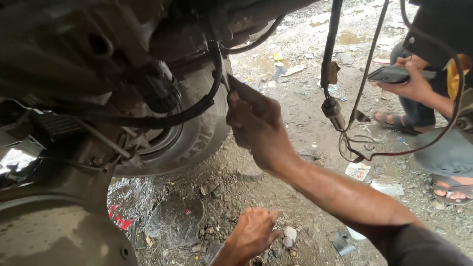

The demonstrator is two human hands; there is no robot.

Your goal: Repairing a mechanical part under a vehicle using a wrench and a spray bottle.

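My right hand [256, 125] reaches up under a vehicle and is shut on a thin metal tool [224, 80]. The tool's tip sits against a black hose [197, 109] that loops beside the tyre [197, 140]. My left hand [252, 232] is low on the gravel ground, fingers spread and resting by a pale stone [289, 232], with nothing held in it. The greasy underbody parts [98, 54] fill the upper left.
Loose cables with a metal connector [333, 111] hang right of my right hand. Another person crouches at the far right, holding a dark phone [394, 74], with sandalled feet [451, 189] on the ground. Litter and stones [357, 170] lie about. A curved metal panel [59, 231] is at the lower left.
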